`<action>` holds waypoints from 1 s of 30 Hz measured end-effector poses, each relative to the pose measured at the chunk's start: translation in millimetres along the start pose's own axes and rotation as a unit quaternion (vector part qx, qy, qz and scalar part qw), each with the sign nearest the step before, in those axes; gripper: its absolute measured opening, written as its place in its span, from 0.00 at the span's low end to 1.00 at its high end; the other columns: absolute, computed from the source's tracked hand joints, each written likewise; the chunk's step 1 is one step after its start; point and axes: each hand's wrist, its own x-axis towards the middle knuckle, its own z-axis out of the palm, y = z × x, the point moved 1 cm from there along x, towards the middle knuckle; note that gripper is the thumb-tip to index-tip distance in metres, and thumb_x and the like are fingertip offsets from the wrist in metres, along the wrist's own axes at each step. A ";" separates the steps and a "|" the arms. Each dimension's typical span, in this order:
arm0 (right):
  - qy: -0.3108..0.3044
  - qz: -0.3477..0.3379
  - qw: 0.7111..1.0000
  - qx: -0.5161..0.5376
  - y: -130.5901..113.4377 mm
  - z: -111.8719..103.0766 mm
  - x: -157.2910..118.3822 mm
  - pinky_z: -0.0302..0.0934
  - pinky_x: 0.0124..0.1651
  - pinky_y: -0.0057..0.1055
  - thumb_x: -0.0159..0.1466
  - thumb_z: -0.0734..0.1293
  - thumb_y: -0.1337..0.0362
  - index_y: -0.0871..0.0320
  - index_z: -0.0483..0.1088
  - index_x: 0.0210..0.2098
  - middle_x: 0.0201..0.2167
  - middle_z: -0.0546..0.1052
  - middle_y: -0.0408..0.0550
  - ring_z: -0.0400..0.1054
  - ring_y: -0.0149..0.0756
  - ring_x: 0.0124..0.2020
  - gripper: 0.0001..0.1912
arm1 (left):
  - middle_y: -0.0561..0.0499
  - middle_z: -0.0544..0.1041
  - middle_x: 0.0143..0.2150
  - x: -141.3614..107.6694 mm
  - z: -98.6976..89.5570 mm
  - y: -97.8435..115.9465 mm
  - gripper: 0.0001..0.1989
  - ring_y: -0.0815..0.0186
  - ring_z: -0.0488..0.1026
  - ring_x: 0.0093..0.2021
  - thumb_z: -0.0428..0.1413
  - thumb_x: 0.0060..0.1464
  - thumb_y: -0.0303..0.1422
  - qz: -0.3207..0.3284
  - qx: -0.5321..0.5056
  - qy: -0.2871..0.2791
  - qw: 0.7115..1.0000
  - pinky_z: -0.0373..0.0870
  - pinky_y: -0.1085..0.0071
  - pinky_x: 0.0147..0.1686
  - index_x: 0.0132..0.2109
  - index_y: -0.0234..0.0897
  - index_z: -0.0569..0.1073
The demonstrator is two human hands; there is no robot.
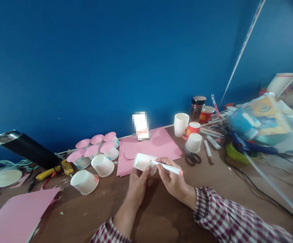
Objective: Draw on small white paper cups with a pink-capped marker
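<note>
1. Your checked sleeves (222,209) are closest, at seven and four o'clock from the white cup (141,162) in your hands.
2. Behind everything at twelve o'clock stands a blue wall (146,67).
3. Beneath your hands spreads the brown table (159,216).
4. Pink sheets (161,143) lie at twelve o'clock, just beyond the cup.
5. Far off between nine and ten o'clock is a black flask (32,146).
6. Your left hand (138,185) has thumb and fingers clamped on the cup — partly hidden underneath.
7. Your right hand (174,184) has its fingers pinched together on a white marker (170,168).
8. That cup is tipped on its side, raised above the table; five pink-topped cups (92,150) cluster just past nine o'clock.
9. Smallest, the marker slants toward four o'clock, reddish end outward, its other end at the cup's wall — you cannot tell whether it touches.
</note>
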 end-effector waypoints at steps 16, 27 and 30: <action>-0.032 0.007 0.999 0.031 -0.6 0.4 -2.6 0.68 0.40 0.33 0.66 0.59 0.67 0.57 0.67 0.40 0.33 0.75 0.49 0.72 0.37 0.35 0.06 | 0.44 0.78 0.40 -0.6 0.9 1.7 0.19 0.60 0.75 0.39 0.62 0.46 0.39 -0.003 0.001 -0.018 1.000 0.69 0.65 0.43 0.44 0.32 0.74; 0.043 0.126 0.985 0.113 17.6 7.6 0.2 0.66 0.45 0.34 0.67 0.59 0.62 0.57 0.66 0.47 0.37 0.73 0.48 0.69 0.35 0.38 0.10 | 0.45 0.76 0.49 2.4 -1.0 5.2 0.23 0.62 0.73 0.50 0.61 0.50 0.32 -0.008 -0.119 -0.019 0.993 0.65 0.65 0.53 0.53 0.37 0.68; 0.016 0.155 0.980 0.127 21.9 10.3 0.0 0.67 0.43 0.33 0.68 0.59 0.61 0.57 0.65 0.48 0.37 0.73 0.48 0.70 0.35 0.37 0.12 | 0.44 0.77 0.46 3.0 -1.1 5.6 0.20 0.59 0.73 0.48 0.60 0.50 0.33 0.001 -0.108 -0.034 0.994 0.66 0.63 0.51 0.51 0.34 0.70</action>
